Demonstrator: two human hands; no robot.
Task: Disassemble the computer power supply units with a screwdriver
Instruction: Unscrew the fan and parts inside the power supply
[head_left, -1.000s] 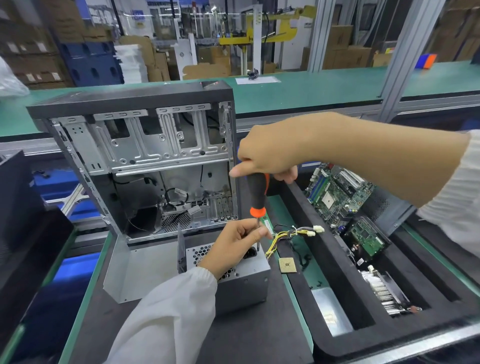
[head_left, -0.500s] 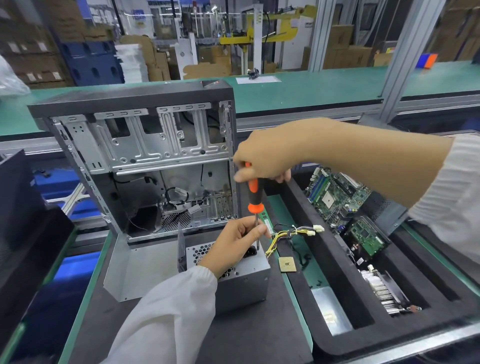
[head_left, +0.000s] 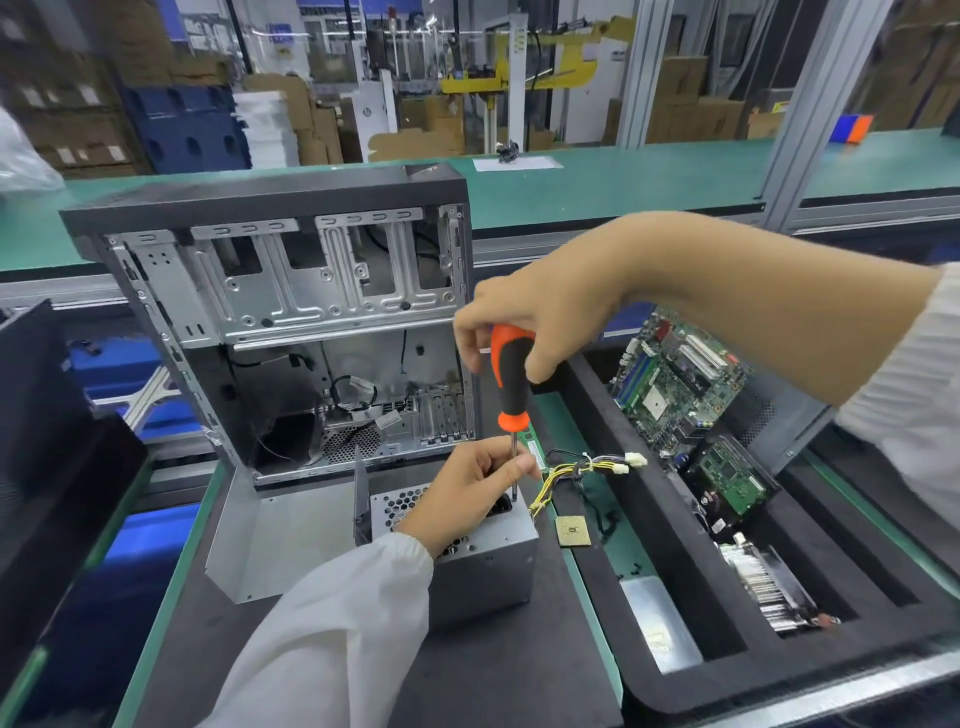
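Observation:
A grey metal power supply unit (head_left: 488, 566) sits on the dark mat in front of me, its vented top facing up and its yellow and black cable bundle (head_left: 576, 470) trailing right. My right hand (head_left: 540, 317) grips the top of an orange and black screwdriver (head_left: 511, 384) held upright over the unit's far right corner. My left hand (head_left: 467, 488) rests on the unit's top and pinches the screwdriver's metal shaft near the tip. The tip itself is hidden behind my fingers.
An open, stripped computer case (head_left: 291, 322) stands just behind the unit. A black foam tray (head_left: 691, 670) to the right holds circuit boards (head_left: 675, 384), a heatsink (head_left: 769, 582) and a metal plate. A CPU chip (head_left: 572, 531) lies on the green bench beside the unit.
My right hand has shifted its grip up to the handle's top end, showing more of the black and orange handle. The left hand and the unit have stayed put.

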